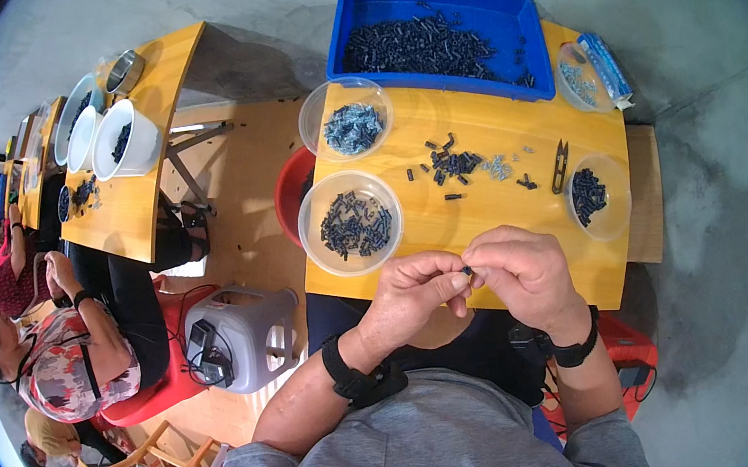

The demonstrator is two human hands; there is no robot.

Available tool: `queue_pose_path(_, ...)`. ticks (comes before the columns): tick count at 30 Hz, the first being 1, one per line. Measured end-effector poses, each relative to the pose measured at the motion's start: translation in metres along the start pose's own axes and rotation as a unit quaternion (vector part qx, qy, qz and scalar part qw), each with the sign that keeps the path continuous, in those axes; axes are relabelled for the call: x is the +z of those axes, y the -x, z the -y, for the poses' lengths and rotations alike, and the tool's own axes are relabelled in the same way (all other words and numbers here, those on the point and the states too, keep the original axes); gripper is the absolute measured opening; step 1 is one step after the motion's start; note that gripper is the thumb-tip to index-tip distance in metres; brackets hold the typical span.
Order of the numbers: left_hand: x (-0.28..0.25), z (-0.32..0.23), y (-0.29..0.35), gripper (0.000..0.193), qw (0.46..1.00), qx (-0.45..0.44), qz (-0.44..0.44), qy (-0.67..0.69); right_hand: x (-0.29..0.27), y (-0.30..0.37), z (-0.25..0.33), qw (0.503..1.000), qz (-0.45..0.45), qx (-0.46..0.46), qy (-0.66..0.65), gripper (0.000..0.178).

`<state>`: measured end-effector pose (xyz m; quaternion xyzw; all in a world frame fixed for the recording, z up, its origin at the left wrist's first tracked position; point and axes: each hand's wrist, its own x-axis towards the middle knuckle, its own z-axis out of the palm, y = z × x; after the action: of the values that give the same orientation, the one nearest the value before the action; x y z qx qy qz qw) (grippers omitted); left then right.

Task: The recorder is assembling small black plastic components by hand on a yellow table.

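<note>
Hands (525,271), pinched dark piece (467,270), blue packet (606,71) (print illegible)

Matt black pieces (458,164) (plastic-looking), smooth wooden tabletop (487,218)

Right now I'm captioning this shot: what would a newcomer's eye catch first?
Probably the big blue tray of black pieces at the far end of the yellow table. Then the left hand and right hand, pinching a small dark piece by the near edge. A co-worker sits off to the left.
</note>
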<state>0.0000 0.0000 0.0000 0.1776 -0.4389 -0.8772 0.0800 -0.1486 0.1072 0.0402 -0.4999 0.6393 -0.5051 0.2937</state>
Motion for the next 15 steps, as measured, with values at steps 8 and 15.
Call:
queue_pose_path(8, -0.002, 0.0014, -0.0012, 0.012, 0.999, -0.037, -0.02, 0.017, 0.0045, -0.0032, 0.0064, 0.989, 0.005, -0.094, 0.111, 0.013)
queue_pose_path(15, 0.0062, -0.002, -0.0038, 0.011, 0.998, -0.05, -0.038, 0.011, 0.0078, 0.0005, 0.0041, 0.991, -0.042, -0.087, 0.095, 0.014)
